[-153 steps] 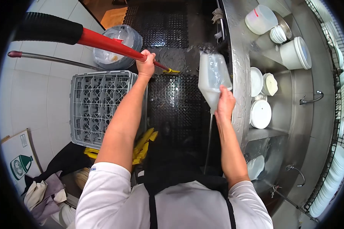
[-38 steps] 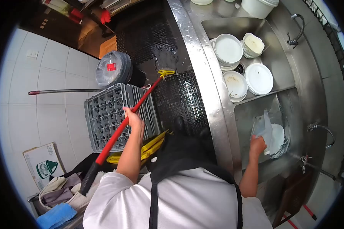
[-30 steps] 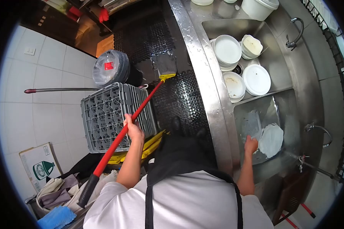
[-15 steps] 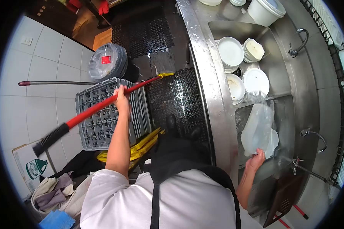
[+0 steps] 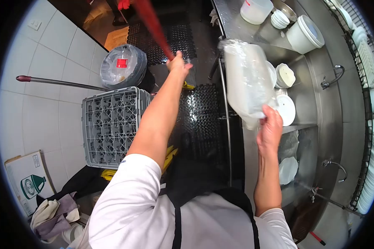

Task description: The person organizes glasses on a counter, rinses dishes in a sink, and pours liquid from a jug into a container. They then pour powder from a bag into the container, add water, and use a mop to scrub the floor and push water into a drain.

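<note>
My left hand (image 5: 178,65) is wrapped around the red pole (image 5: 156,29) of a floor tool, its upper end smeared by motion. The pole's yellow head (image 5: 188,86) shows low down by the black floor mat, partly behind my hand. My right hand (image 5: 271,126) grips the near end of a large translucent plastic container (image 5: 247,74). The container is tilted over the front edge of the steel sink counter, with water splashing at its far end. It overlaps some of the white plates (image 5: 286,110) stacked in the sink.
Left of me stand grey glass racks (image 5: 111,126) and a lined bin (image 5: 124,64). A wet black mat (image 5: 201,116) covers the floor. On the counter are a white bucket (image 5: 304,35) and small bowls (image 5: 280,19). Two faucets (image 5: 334,76) rise behind the sinks.
My right hand has lifted the container out of the near sink, forward and left over the counter edge. My left hand has moved forward and right, swinging the red pole more upright.
</note>
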`<state>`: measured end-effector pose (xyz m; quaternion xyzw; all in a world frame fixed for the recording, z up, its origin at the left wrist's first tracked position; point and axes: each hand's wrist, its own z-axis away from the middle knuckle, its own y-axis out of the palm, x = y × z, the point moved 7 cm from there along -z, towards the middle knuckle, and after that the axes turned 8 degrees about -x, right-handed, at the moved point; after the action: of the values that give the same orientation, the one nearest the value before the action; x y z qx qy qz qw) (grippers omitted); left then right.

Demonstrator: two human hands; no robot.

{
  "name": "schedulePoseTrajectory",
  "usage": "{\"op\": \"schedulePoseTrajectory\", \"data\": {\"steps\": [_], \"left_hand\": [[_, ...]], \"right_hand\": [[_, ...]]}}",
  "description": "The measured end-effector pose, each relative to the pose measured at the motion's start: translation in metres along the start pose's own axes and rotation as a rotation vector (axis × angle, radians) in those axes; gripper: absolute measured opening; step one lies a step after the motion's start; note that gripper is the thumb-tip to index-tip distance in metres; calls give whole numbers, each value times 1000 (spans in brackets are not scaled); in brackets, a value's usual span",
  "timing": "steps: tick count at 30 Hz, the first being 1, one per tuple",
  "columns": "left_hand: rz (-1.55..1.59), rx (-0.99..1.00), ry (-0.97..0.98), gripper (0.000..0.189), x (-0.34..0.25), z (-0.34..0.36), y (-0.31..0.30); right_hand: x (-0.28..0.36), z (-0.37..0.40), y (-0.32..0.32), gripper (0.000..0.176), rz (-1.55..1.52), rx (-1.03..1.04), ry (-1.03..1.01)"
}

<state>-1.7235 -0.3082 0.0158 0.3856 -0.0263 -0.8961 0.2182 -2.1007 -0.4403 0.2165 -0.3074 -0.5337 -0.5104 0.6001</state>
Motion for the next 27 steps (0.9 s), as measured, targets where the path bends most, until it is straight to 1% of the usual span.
{"op": "schedulePoseTrajectory", "data": {"steps": [1, 3, 5, 6, 8, 10, 11, 12, 15, 16, 19, 22, 25, 26, 27], "left_hand": [[100, 117, -69, 53, 5, -4, 20], [138, 290, -49, 51, 2, -13, 50], [13, 468, 14, 46, 3, -38, 72], [-53, 554, 41, 43, 6, -48, 79], [-167, 465, 158, 39, -8, -53, 78], [-270, 393, 246, 37, -23, -61, 75], [-323, 367, 236, 42, -29, -64, 71], [-354, 335, 254, 44, -37, -66, 66], [-408, 275, 269, 50, -57, -70, 54], [-429, 265, 261, 50, -60, -74, 49], [-449, 245, 266, 50, -68, -79, 36], [-440, 228, 287, 50, -71, -85, 25], [-422, 215, 296, 49, -69, -86, 13], [-427, 213, 300, 48, -69, -84, 10], [-432, 211, 304, 48, -69, -78, 7]], "right_hand": [[-11, -4, 19, 9, 16, 55, 17], [-30, -3, 58, 11, 42, 89, 64], [-51, -7, 81, 16, 119, 116, 98], [-75, -16, 83, 18, 172, 129, 111], [-88, -19, 100, 26, 251, 158, 124], [-103, -25, 108, 26, 387, 177, 117], [-111, -30, 111, 27, 454, 189, 110], [-121, -38, 110, 39, 580, 176, 26], [-139, -54, 117, 44, 816, 194, -41], [-143, -59, 120, 46, 907, 233, -46], [-143, -70, 134, 48, 1108, 310, -165], [-128, -75, 151, 51, 1188, 344, -237], [-98, -81, 175, 54, 1137, 341, -273], [-84, -79, 179, 56, 1123, 334, -313], [-72, -77, 178, 55, 1070, 328, -293]]}}
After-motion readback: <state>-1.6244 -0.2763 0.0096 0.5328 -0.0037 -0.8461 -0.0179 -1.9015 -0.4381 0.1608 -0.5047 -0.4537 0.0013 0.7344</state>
